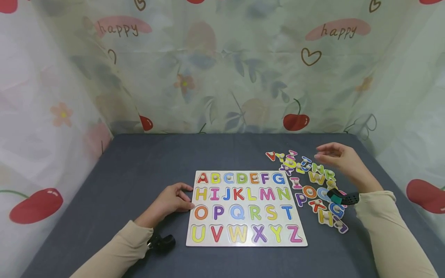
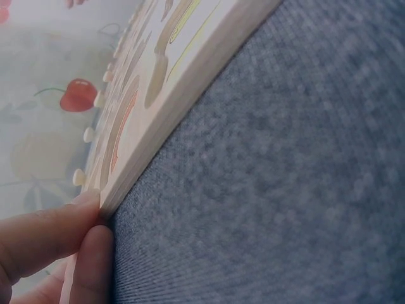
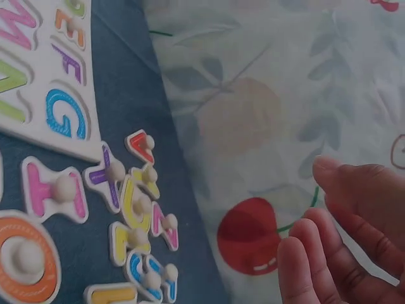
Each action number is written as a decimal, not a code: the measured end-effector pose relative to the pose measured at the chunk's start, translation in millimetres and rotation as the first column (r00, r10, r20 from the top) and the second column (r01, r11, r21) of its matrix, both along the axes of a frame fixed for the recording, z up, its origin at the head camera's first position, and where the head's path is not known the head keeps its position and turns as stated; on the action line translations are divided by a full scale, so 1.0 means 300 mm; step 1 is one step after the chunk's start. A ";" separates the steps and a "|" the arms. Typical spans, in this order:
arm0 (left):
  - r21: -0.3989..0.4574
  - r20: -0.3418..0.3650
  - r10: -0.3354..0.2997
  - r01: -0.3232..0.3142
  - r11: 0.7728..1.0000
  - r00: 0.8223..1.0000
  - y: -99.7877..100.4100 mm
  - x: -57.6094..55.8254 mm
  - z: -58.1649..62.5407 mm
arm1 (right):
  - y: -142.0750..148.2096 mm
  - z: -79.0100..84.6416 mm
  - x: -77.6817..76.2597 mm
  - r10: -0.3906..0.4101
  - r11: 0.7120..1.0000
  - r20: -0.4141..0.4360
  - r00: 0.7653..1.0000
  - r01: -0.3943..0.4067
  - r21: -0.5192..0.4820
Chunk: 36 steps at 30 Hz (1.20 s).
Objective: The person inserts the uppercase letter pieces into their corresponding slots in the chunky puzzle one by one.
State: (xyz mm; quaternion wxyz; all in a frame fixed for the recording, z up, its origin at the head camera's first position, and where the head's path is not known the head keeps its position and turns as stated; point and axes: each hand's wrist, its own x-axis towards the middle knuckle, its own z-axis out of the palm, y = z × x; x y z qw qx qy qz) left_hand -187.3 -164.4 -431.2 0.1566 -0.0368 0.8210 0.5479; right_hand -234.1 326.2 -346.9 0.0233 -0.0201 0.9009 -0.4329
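Note:
A white alphabet puzzle board lies flat on the dark table, with knobbed letters seated at the left of its top row, such as the A. At the board's left edge, my left hand holds on by thumb and fingers; the left wrist view shows its fingertips right on the wooden edge. My right hand is raised over the far right of the loose letters, fingers gently bent and apart from the thumb, nothing between them. Nearby lie a green N and a blue T.
Loose knobbed letters lie scattered right of the board, among them a red V, an orange O, a purple P and a yellow H. Several overlap. A patterned curtain hangs behind the table.

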 end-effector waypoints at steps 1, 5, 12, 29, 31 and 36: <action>0.000 -0.002 0.000 0.000 1.000 1.000 -0.001 0.001 0.001 | 0.007 -0.003 0.008 -0.001 1.000 -0.006 1.000 0.001 0.010; 0.001 -0.003 -0.004 0.004 1.000 1.000 -0.001 0.002 0.005 | 0.023 -0.023 0.050 0.000 0.999 0.008 1.000 -0.001 0.048; -0.009 0.006 0.005 -0.005 1.000 1.000 0.006 0.003 0.006 | 0.060 -0.085 0.150 0.002 0.999 0.041 0.999 -0.003 0.039; -0.010 -0.004 -0.001 0.001 1.000 1.000 -0.001 0.001 0.000 | 0.101 -0.187 0.362 0.009 0.998 0.142 0.990 -0.019 0.067; -0.010 -0.001 0.004 -0.004 1.000 1.000 -0.001 0.000 0.000 | 0.106 -0.199 0.383 0.002 0.998 0.157 0.988 -0.013 0.068; -0.005 -0.007 0.000 0.000 1.000 1.000 -0.004 0.002 -0.003 | 0.114 -0.230 0.419 -0.002 0.997 0.182 0.983 -0.012 0.079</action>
